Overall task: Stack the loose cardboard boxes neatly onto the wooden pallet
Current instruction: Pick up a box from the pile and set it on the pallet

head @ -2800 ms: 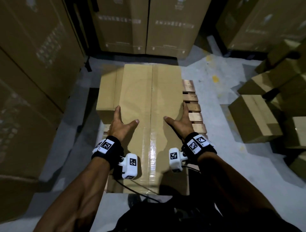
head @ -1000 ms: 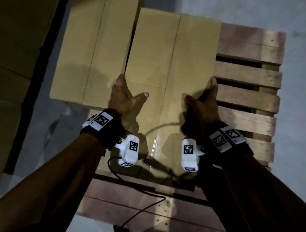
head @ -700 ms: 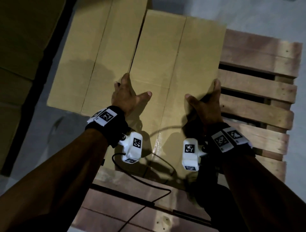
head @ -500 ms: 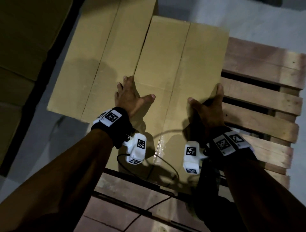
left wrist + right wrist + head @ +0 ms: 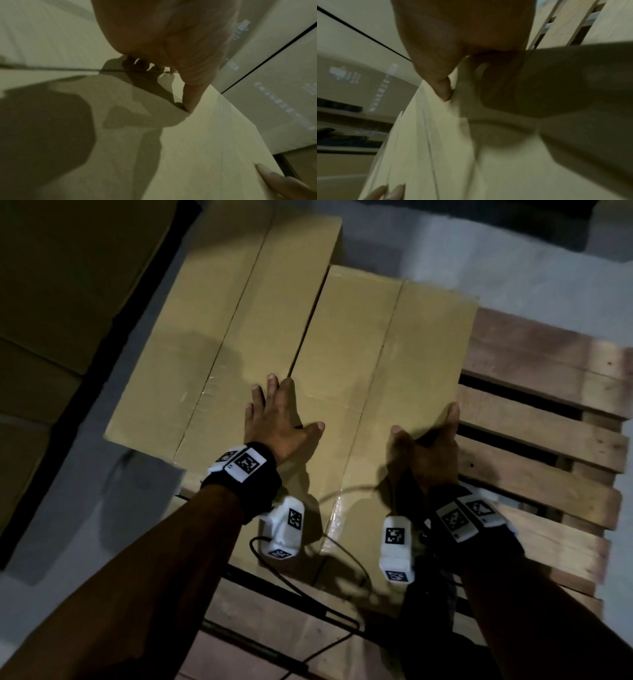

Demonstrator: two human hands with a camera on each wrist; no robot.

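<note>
Down the left edge of the frame, tall stacked cartons (image 5: 51,302) are sitting in shadow on the grey floor (image 5: 85,508); just right of them, the first cardboard box (image 5: 212,344) is lying flat, its near left corner hanging past the wooden pallet (image 5: 541,412). The left hand (image 5: 277,419) is lying flat, fingers straight and thumb spread, across the seam where that box is meeting the second cardboard box (image 5: 387,378); it is gripping nothing, only pressing down on the top, and the left wrist view is showing the thumb tip (image 5: 188,106) planted on cardboard. The second box is sitting at centre frame, touching the first along its long side. The right hand (image 5: 428,453) is resting on that box's right edge, fingers extended along the side, thumb on top; lower right, bare pallet slats are showing.
</note>
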